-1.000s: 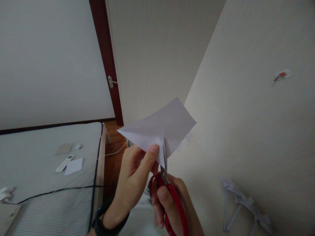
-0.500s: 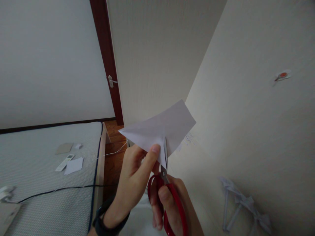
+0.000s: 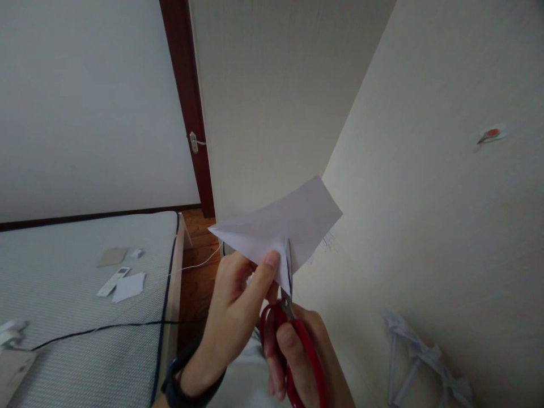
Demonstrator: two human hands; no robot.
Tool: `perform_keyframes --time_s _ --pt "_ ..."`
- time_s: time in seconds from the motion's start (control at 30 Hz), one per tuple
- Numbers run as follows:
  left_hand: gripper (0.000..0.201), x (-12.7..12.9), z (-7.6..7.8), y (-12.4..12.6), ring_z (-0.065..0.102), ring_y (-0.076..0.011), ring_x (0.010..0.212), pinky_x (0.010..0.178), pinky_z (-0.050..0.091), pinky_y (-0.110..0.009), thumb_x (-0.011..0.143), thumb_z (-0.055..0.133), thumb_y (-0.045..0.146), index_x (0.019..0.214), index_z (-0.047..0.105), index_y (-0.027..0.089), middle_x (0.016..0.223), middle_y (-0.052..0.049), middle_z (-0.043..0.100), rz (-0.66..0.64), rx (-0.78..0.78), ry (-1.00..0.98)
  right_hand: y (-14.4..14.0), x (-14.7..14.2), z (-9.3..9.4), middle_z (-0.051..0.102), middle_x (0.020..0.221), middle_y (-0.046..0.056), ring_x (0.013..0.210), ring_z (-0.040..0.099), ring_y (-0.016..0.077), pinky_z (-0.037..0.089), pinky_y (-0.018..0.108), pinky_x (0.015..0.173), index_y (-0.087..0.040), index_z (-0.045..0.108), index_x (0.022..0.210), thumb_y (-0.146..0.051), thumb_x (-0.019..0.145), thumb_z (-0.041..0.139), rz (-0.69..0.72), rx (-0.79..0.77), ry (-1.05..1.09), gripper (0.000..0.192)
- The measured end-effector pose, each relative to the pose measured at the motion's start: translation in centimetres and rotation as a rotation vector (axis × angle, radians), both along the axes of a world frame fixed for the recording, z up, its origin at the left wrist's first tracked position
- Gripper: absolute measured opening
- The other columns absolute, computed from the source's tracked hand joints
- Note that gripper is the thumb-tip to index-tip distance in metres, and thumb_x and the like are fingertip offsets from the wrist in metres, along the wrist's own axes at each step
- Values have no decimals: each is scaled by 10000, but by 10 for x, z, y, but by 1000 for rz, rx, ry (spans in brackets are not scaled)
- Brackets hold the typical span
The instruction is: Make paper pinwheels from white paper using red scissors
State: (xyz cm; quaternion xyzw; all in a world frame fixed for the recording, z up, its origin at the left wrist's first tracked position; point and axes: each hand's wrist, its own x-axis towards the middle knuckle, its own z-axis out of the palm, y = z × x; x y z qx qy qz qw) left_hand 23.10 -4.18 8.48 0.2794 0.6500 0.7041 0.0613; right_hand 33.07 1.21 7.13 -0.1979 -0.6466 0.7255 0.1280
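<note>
A folded sheet of white paper (image 3: 293, 218), pointed at its left end, is pinched in my left hand (image 3: 240, 306), thumb on top near the lower edge. My right hand (image 3: 297, 351) has its fingers through the red handles of a pair of scissors (image 3: 312, 348). The scissor blades reach up into the paper just right of my left thumb, with a cut running in from the lower edge. A dark band circles my left wrist. The fingers under the paper are hidden.
Left is a mattress (image 3: 76, 226) with a remote control (image 3: 114, 281), white paper pieces (image 3: 128, 287), a beige card (image 3: 113, 256) and a black cable (image 3: 106, 326). White folded paper shapes (image 3: 419, 351) are at lower right near the wall. A hook (image 3: 491, 134) is on the right wall.
The hands, paper and scissors sit slightly further right and lower in the view, as the whole scene has shifted a little. The grip and the blades' place in the paper look nearly the same.
</note>
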Motion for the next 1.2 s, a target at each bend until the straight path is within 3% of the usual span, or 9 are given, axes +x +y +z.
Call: perform_keyframes --time_s 0.23,0.37,0.47,0.67,0.9,1.2 --pt "311 0 3 0 453 -83 383 343 345 -177 826 574 193 522 508 206 447 54 492 82 -20 106 5 2 -3 358 433 -88 365 300 58 261 205 390 -199 492 693 -816 676 533 25 -36 -17 619" --pt "298 -1 2 1 437 -89 370 327 338 -184 797 595 201 511 510 207 435 51 476 111 0 76 8 1 -9 389 467 -87 372 315 60 285 206 389 -191 514 776 -811 640 576 7 -55 -4 637" --pt "298 -1 2 0 423 -93 356 319 334 -192 782 613 212 506 499 213 421 54 462 130 10 53 11 -1 -13 399 480 -70 389 310 67 253 212 376 -201 513 723 -789 654 592 9 -5 42 598" --pt "243 -1 3 -2 475 -120 378 340 368 -205 775 615 219 537 564 216 412 37 508 140 5 66 13 -8 -22 347 474 -34 499 379 131 284 240 405 -226 451 577 -849 603 569 -22 80 118 634" --pt "249 1 7 -3 456 -128 360 338 356 -219 776 603 215 532 556 222 386 47 475 137 14 39 11 -8 -27 353 559 -23 559 403 155 323 254 437 -219 525 715 -854 601 563 -54 97 144 646" --pt "116 -3 8 -5 524 -140 445 393 413 -221 740 620 264 673 696 207 534 14 608 149 -21 85 10 -9 -32 381 557 -27 534 412 132 362 247 459 -210 530 681 -834 585 610 -62 54 141 636"
